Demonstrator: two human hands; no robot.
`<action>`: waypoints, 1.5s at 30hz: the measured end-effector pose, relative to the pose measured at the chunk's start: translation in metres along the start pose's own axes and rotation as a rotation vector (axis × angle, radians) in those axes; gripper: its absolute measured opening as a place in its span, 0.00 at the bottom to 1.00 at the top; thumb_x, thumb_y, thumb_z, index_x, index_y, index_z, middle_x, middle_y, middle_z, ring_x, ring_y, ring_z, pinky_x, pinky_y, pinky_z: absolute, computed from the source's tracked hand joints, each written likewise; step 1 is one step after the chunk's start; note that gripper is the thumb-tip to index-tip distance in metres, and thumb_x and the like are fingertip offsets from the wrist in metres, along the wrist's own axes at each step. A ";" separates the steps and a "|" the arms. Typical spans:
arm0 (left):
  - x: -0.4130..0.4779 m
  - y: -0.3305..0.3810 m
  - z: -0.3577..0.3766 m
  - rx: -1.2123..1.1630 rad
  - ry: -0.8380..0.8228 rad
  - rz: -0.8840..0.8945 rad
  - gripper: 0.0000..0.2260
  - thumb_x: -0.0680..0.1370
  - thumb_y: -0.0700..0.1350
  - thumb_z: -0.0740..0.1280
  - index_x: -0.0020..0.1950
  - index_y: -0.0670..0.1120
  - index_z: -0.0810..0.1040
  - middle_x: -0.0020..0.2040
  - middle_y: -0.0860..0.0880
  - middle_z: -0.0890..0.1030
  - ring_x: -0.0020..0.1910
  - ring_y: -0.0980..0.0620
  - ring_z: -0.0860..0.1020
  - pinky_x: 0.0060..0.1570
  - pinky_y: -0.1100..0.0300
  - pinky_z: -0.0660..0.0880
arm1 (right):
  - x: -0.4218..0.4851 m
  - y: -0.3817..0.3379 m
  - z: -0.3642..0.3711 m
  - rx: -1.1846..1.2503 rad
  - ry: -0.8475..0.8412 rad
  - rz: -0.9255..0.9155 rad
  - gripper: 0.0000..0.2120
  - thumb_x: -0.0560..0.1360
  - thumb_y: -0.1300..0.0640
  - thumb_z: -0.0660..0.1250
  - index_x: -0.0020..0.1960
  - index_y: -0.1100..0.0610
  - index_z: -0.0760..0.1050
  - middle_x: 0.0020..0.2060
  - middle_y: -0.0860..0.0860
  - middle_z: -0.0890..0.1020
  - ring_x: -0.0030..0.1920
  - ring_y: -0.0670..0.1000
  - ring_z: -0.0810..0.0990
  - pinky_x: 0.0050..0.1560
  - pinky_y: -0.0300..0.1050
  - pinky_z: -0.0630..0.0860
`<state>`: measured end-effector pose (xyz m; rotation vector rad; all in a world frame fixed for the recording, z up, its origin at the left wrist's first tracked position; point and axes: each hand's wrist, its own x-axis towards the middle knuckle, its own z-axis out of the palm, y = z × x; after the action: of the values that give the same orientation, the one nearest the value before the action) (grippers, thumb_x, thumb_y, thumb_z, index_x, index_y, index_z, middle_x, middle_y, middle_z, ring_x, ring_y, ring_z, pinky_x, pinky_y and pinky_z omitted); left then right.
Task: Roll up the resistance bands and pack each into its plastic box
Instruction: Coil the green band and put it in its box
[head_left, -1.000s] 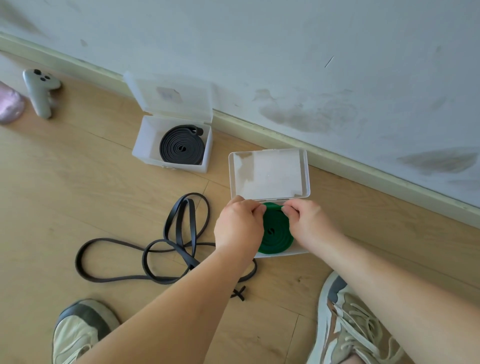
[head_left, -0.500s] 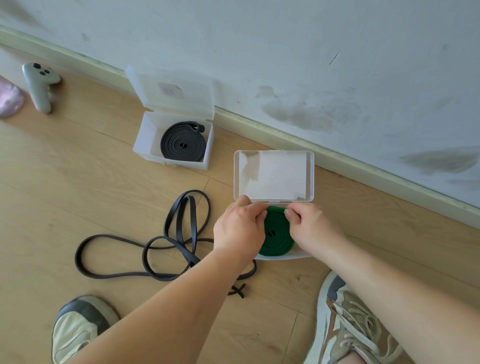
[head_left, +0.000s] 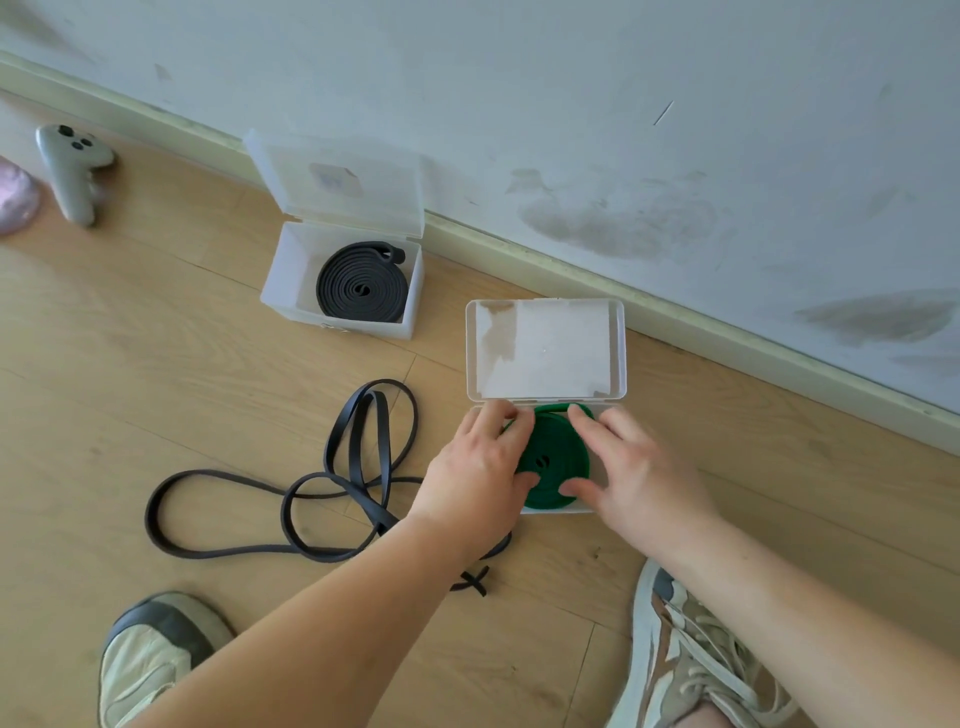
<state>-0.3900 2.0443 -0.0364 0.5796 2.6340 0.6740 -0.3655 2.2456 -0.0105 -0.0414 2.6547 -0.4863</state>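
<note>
Head view: the green band (head_left: 558, 457) lies coiled flat, face up, in the base of the near box (head_left: 605, 415), which sits on the floor close to the wall edge. The left hand (head_left: 478, 467) and right hand (head_left: 639, 467) flank the coil. Their fingers (head_left: 498, 418) are spread and only slightly bent, the tips resting on the coil's rim and pressing it down; neither hand clasps anything. The coil is round, so it has no long axis of its own. The box's long axis runs left to right, roughly along the wall. Its lid (head_left: 545, 353) stands open just beyond the fingertips, hinged on the far side, about equally near both hands; closing it is likely next. The loose black band (head_left: 150, 517) sprawls to the left, nearer the left hand, its length running left to right.
</note>
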 end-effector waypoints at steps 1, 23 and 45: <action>-0.001 -0.001 -0.003 0.028 -0.030 0.036 0.31 0.78 0.51 0.73 0.78 0.48 0.67 0.70 0.50 0.70 0.68 0.48 0.70 0.51 0.52 0.83 | 0.001 0.000 0.000 -0.017 0.003 0.001 0.39 0.75 0.44 0.75 0.81 0.50 0.62 0.59 0.47 0.73 0.55 0.51 0.75 0.48 0.52 0.80; -0.016 -0.008 -0.029 -0.050 0.001 -0.279 0.19 0.81 0.45 0.69 0.72 0.52 0.73 0.63 0.49 0.74 0.53 0.47 0.79 0.49 0.51 0.81 | 0.003 -0.019 0.006 -0.089 -0.085 -0.092 0.33 0.74 0.28 0.64 0.73 0.44 0.70 0.57 0.42 0.76 0.59 0.47 0.77 0.51 0.45 0.77; 0.012 0.020 -0.014 -0.450 0.100 -0.195 0.24 0.80 0.42 0.67 0.75 0.56 0.71 0.82 0.52 0.64 0.79 0.50 0.65 0.71 0.51 0.73 | 0.012 -0.005 -0.028 0.402 0.313 0.248 0.14 0.75 0.47 0.73 0.56 0.49 0.73 0.66 0.52 0.70 0.61 0.53 0.75 0.52 0.48 0.73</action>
<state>-0.4003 2.0610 -0.0167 0.1588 2.4606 1.2074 -0.3887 2.2495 0.0100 0.5179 2.7464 -0.9966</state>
